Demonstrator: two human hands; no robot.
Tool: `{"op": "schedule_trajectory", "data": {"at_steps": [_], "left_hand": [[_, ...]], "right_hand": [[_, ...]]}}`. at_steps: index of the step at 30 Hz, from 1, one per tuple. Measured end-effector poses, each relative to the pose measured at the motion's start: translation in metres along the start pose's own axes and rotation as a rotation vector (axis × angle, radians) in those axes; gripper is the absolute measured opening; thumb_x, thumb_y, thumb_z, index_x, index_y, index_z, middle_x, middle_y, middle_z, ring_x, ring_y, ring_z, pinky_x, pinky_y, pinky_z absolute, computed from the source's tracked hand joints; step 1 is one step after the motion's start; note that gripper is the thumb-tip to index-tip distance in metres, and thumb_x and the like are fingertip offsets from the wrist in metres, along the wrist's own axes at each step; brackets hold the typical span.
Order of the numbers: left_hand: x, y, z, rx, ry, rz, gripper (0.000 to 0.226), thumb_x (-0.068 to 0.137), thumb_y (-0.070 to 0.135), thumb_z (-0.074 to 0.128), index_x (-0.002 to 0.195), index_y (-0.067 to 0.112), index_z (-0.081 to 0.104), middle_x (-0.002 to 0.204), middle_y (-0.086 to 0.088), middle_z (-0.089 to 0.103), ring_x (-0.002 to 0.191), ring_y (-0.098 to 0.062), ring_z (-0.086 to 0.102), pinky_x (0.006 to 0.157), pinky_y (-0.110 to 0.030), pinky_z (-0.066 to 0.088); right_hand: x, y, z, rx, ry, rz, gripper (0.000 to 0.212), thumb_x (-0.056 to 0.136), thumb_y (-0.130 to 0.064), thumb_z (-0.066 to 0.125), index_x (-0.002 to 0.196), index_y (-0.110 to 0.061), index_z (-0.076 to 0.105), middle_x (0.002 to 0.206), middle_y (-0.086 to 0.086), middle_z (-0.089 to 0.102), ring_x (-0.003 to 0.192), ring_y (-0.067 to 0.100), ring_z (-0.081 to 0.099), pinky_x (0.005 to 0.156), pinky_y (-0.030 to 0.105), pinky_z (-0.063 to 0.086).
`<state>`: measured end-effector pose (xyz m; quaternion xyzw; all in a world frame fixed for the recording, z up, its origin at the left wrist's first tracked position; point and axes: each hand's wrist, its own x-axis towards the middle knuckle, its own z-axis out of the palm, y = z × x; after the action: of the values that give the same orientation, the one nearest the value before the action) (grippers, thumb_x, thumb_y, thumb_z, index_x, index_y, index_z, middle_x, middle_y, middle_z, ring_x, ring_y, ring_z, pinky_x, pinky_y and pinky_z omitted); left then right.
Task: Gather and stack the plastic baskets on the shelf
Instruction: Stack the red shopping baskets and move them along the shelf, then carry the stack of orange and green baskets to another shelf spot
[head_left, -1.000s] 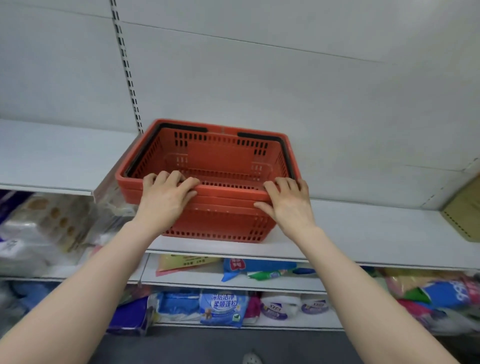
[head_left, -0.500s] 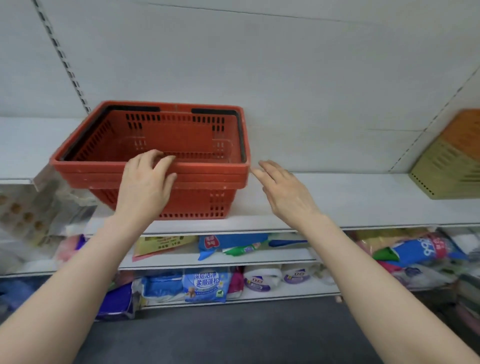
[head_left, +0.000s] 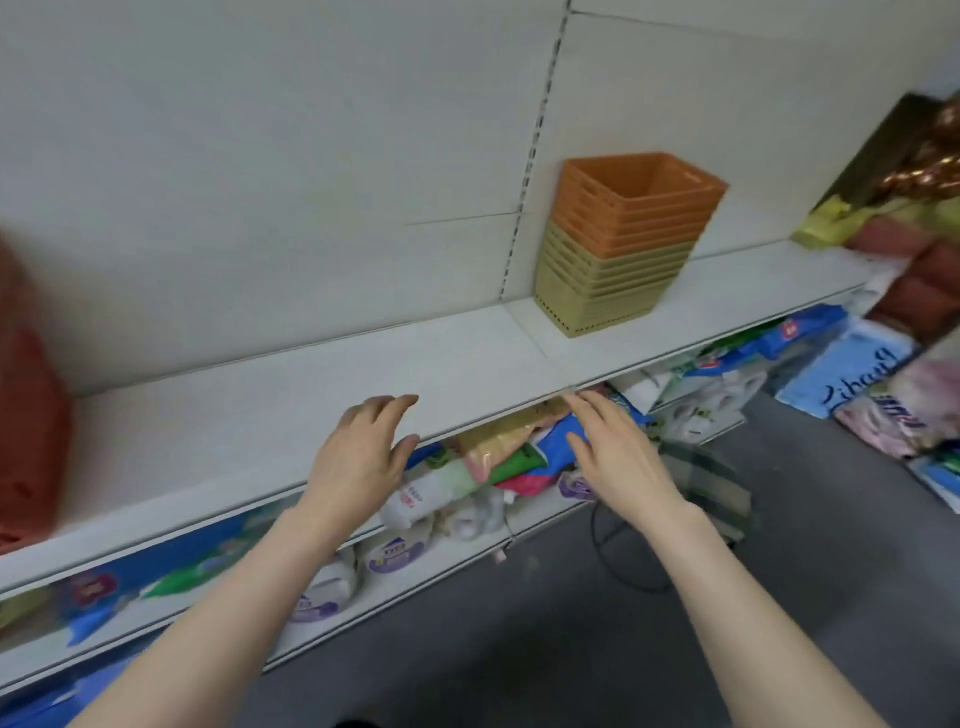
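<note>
Here both hands, left (head_left: 358, 457) and right (head_left: 618, 457), grip wide, empty; basket stack (head_left: 623, 244) well apart.

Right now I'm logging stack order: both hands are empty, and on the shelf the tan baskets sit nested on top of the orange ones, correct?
Not quite. The head view shows the orange baskets nested on top of the tan baskets. The rest holds: left hand and right hand are empty, and the stack stands on the shelf.

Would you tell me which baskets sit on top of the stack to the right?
The orange baskets; they are nested above the yellow-green baskets, which rest on the shelf.
</note>
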<state>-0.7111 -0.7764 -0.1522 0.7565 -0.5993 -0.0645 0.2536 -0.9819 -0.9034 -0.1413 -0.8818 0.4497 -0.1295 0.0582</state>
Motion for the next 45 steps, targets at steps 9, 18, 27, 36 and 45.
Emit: {"op": "schedule_trajectory", "data": {"at_steps": [9,18,27,36,45], "left_hand": [[0.176,0.119,0.086,-0.127,-0.011,0.213,0.055,0.094,0.031,0.053,0.146,0.020,0.038,0.142,-0.008,0.046,0.127,-0.029,0.046,0.100,-0.038,0.042],[0.332,0.171,0.156,-0.253,0.033,0.188,0.067,0.092,0.025,0.060,0.149,0.006,0.031,0.146,-0.022,0.041,0.132,-0.036,0.044,0.104,-0.038,0.039],[0.356,0.193,0.230,-0.318,0.111,-0.017,0.082,0.090,0.024,0.062,0.154,0.022,0.010,0.148,-0.010,0.040,0.129,-0.025,0.049,0.093,-0.037,0.049],[0.379,0.223,0.279,-0.488,0.361,-0.309,0.073,0.090,0.041,0.056,0.151,0.036,0.015,0.148,0.003,0.043,0.130,-0.018,0.047,0.099,-0.043,0.048],[0.399,0.210,0.322,-0.703,0.491,-0.363,0.072,0.082,0.039,0.068,0.142,0.029,0.028,0.122,0.022,0.059,0.114,0.001,0.058,0.086,-0.011,0.050]], "right_hand": [[0.079,0.171,-0.069,0.055,0.108,0.282,0.053,0.100,-0.023,0.047,0.150,-0.016,0.033,0.150,0.009,0.040,0.136,0.026,0.040,0.107,0.039,0.035],[0.219,0.281,-0.072,0.215,0.182,0.426,0.053,0.100,-0.027,0.043,0.150,-0.016,0.031,0.149,0.013,0.042,0.133,0.029,0.045,0.107,0.041,0.038],[0.277,0.386,-0.016,0.577,0.133,0.548,0.051,0.101,-0.034,0.044,0.149,-0.022,0.033,0.144,0.008,0.045,0.124,0.025,0.051,0.099,0.036,0.042],[0.364,0.465,0.028,0.851,-0.102,0.185,0.059,0.098,-0.038,0.051,0.151,-0.025,0.027,0.150,-0.003,0.042,0.130,0.012,0.046,0.099,0.026,0.039],[0.404,0.476,0.073,1.126,-0.032,-0.066,0.064,0.091,-0.023,0.060,0.147,-0.012,0.030,0.131,-0.012,0.054,0.120,-0.006,0.053,0.097,0.010,0.042]]}}
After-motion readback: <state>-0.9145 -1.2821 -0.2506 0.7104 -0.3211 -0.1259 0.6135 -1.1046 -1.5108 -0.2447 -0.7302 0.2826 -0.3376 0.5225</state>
